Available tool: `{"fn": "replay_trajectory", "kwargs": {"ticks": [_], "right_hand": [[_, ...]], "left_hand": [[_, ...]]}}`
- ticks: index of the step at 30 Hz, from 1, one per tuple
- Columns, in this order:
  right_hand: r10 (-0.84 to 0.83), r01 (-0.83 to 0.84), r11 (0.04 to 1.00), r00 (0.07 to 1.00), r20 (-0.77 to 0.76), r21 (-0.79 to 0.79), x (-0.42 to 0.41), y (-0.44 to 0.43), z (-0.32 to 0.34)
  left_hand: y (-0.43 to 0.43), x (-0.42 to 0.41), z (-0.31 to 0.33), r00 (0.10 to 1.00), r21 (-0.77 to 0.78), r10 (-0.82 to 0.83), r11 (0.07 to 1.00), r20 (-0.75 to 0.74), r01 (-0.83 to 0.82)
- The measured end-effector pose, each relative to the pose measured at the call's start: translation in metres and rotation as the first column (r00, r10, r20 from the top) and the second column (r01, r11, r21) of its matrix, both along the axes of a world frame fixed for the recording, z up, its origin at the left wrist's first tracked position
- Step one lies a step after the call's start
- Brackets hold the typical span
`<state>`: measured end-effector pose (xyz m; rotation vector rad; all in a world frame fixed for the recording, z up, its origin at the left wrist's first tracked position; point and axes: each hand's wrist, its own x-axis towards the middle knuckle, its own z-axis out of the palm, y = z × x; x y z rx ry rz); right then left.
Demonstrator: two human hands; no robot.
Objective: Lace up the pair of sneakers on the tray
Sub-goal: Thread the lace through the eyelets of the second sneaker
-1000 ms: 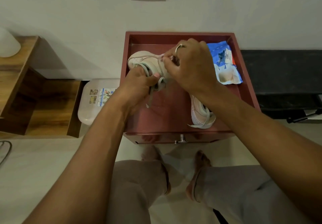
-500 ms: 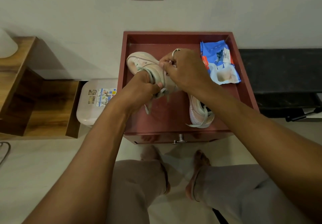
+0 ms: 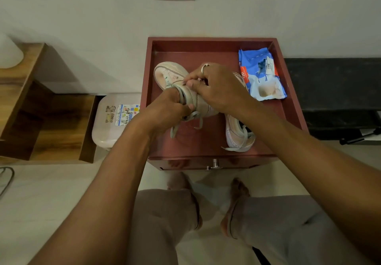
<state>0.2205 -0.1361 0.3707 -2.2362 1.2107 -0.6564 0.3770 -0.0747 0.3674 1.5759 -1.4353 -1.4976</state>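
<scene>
Sneaker (image 3: 171, 74) being laced over the tray (image 3: 206, 147).
Toe points far-left; left hand (image 3: 167, 110) grips it, right hand (image 3: 216, 87) pinches lace (image 3: 174, 131).

Silver ring (image 3: 204, 68) on right hand (image 3: 218, 89) — greyish trousers (image 3: 162, 219), seemingly barefoot

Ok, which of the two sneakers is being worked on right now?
The sneaker on the tray's left side: the left hand grips it while the right hand pinches at its lacing. The other sneaker lies untouched at the front right.
</scene>
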Motion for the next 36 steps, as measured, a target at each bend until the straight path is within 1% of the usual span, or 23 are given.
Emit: {"fn": "replay_trajectory", "kwargs": {"ticks": [2, 6, 7, 10, 11, 13, 15, 17, 18, 21, 24, 27, 29, 31, 36], "right_hand": [[0.026, -0.025, 0.999, 0.999, 0.042, -0.029, 0.002, 0.002, -0.003], [-0.092, 0.092, 0.992, 0.996, 0.003, -0.088, 0.001, -0.002, -0.007], [-0.078, 0.078, 0.994, 0.997, -0.001, -0.075, 0.001, -0.001, -0.006], [0.048, -0.047, 0.999, 0.998, 0.033, -0.024, 0.0, 0.005, -0.002], [0.081, -0.08, 0.996, 0.995, 0.051, -0.029, -0.002, 0.007, -0.001], [0.094, -0.084, 0.991, 0.991, 0.094, -0.102, -0.006, 0.008, 0.001], [0.014, 0.029, 0.978, 0.979, 0.203, -0.207, -0.011, 0.009, 0.004], [-0.076, 0.169, 0.944, 0.947, 0.313, -0.283, -0.016, 0.009, 0.006], [-0.102, 0.214, 0.924, 0.937, 0.333, -0.318, -0.017, 0.01, 0.006], [-0.106, 0.241, 0.891, 0.934, 0.341, -0.384, -0.014, 0.015, 0.004], [-0.123, 0.273, 0.881, 0.92, 0.372, -0.386, -0.005, 0.012, 0.003], [-0.159, 0.313, 0.86, 0.915, 0.372, -0.403, -0.001, 0.008, 0.001], [-0.116, 0.273, 0.864, 0.925, 0.362, -0.422, 0.003, 0.01, -0.003], [-0.038, 0.196, 0.883, 0.935, 0.352, -0.426, 0.008, 0.016, -0.008], [0.174, -0.054, 0.925, 0.94, 0.294, -0.376, 0.002, 0.015, -0.004]], "left_hand": [[-0.001, 0.002, -0.001, 0.999, 0.012, 0.017, 1.0, -0.029, -0.017], [-0.001, -0.001, 0.0, 1.0, 0.002, -0.002, 1.0, -0.017, 0.002], [-0.001, -0.001, 0.0, 1.0, 0.007, -0.005, 1.0, -0.023, 0.005], [0.001, 0.003, -0.002, 0.997, 0.014, 0.024, 1.0, -0.07, -0.023], [0.001, 0.004, -0.002, 0.995, 0.008, 0.043, 0.999, -0.093, -0.042], [0.0, 0.004, 0.002, 0.982, -0.017, 0.118, 0.992, -0.15, -0.122], [-0.004, 0.0, 0.009, 0.929, -0.019, 0.256, 0.962, -0.268, -0.271], [-0.007, -0.001, 0.014, 0.823, 0.026, 0.375, 0.915, -0.427, -0.403], [-0.007, -0.001, 0.017, 0.781, 0.037, 0.395, 0.901, -0.484, -0.433], [-0.006, -0.001, 0.018, 0.718, 0.011, 0.354, 0.901, -0.599, -0.434], [-0.005, -0.004, 0.019, 0.678, -0.007, 0.307, 0.908, -0.667, -0.419], [-0.007, -0.004, 0.019, 0.614, 0.021, 0.308, 0.904, -0.727, -0.428], [-0.008, -0.003, 0.018, 0.595, 0.033, 0.309, 0.903, -0.742, -0.428], [-0.007, -0.001, 0.018, 0.588, 0.032, 0.295, 0.909, -0.753, -0.415], [-0.007, 0.004, 0.016, 0.569, 0.069, 0.327, 0.902, -0.754, -0.427]]}}
